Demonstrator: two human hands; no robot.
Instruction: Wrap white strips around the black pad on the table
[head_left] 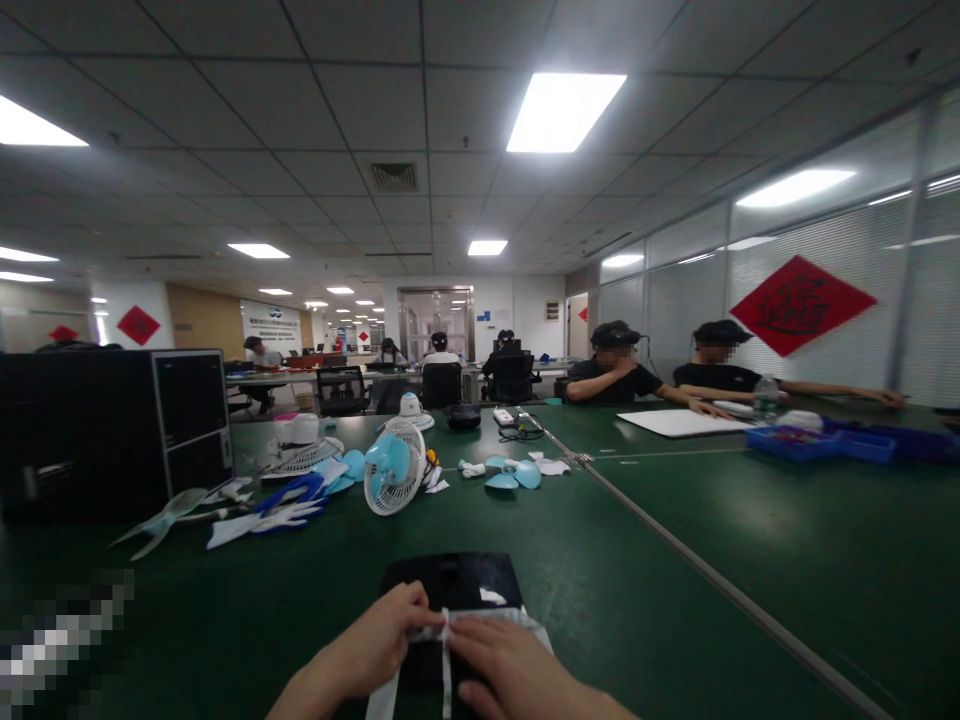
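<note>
The white-caged fan [395,467] looks all plastic: a ribbed cage over smooth light-blue blades with a soft sheen. In front of it, the black panel [450,570] is smooth and glossy, plastic by its look, crossed by thin white strips [448,665], paper or film, hard to tell which. Left of the fan lie gloves [292,514] of soft, creased cloth and, farther left, a translucent plastic blade [169,520]; the computer tower [82,430] behind them has a dark, smooth casing. Right of the fan runs a dull metal-looking seam [675,545]. Beneath it, the green tabletop [637,640] is smooth, faintly shiny.
</note>
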